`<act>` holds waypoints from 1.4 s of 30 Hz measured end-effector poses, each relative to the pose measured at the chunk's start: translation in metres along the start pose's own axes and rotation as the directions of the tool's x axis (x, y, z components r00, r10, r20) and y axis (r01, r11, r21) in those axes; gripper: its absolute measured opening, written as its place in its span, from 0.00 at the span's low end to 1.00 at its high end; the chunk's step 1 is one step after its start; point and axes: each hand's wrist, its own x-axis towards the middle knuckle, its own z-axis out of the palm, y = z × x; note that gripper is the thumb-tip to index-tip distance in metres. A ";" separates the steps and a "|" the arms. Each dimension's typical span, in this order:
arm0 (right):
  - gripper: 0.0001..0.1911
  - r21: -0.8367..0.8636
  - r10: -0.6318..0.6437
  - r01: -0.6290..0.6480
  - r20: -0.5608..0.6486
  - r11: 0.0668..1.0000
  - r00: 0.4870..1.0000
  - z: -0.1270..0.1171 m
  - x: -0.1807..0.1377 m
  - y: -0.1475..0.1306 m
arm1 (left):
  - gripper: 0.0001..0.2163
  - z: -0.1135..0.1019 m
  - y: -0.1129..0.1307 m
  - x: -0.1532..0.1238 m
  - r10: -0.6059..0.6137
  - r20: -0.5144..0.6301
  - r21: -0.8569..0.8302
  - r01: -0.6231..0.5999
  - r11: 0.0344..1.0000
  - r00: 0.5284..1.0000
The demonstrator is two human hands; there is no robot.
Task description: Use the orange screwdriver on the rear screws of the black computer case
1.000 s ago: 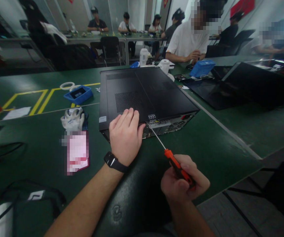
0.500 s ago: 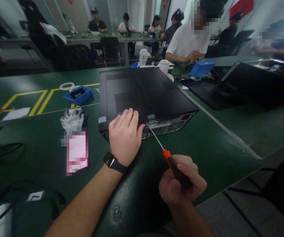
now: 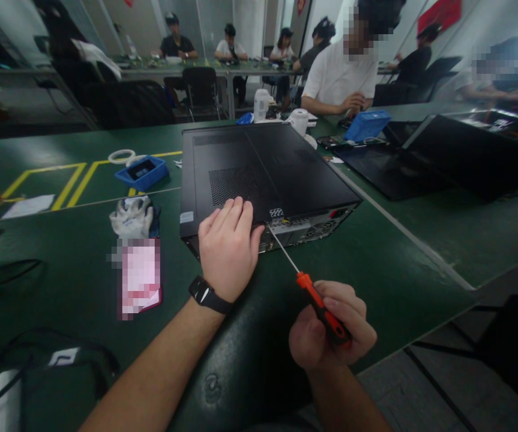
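A black computer case (image 3: 259, 162) lies flat on the green table, its rear panel turned toward me. My left hand (image 3: 227, 246) rests on the near left part of the case, fingers stretched over the top and the thumb at the rear edge. A red and black screwdriver (image 3: 324, 306) is gripped in my right hand (image 3: 335, 330), in front of the case. Its thin shaft points up and left, and the tip meets the rear edge just right of my left thumb. The exact spot under the tip is too small to make out.
Left of the case lie grey work gloves (image 3: 132, 219), a pink-edged phone-like object (image 3: 141, 276) with a blurred face, and a blue tray (image 3: 142, 174). Dark cables (image 3: 11, 264) spread at the far left. Dark panels (image 3: 389, 168) and a blue box (image 3: 367, 126) stand right, near a person in white.
The screwdriver's handle has turned about its axis, showing more red now. Its tip stays at the same place, and my left hand has not moved.
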 end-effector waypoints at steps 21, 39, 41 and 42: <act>0.14 -0.058 -0.018 0.023 0.074 0.998 0.997 -0.010 -0.005 0.006 | 0.20 0.000 0.000 0.000 -0.010 0.007 -0.020 0.010 1.000 1.000; 0.13 0.054 0.004 -0.003 -0.010 0.999 1.000 -0.003 -0.002 0.003 | 0.20 0.000 0.000 0.000 -0.021 0.017 -0.045 0.022 0.999 1.000; 0.13 0.015 -0.016 0.016 0.003 1.000 1.000 -0.005 -0.002 0.003 | 0.20 0.000 0.000 0.000 -0.016 0.014 -0.032 0.017 0.999 1.000; 0.13 0.001 -0.027 0.027 0.008 1.000 1.000 -0.007 -0.003 0.003 | 0.20 0.000 0.000 0.000 -0.013 0.011 -0.025 0.013 1.000 1.000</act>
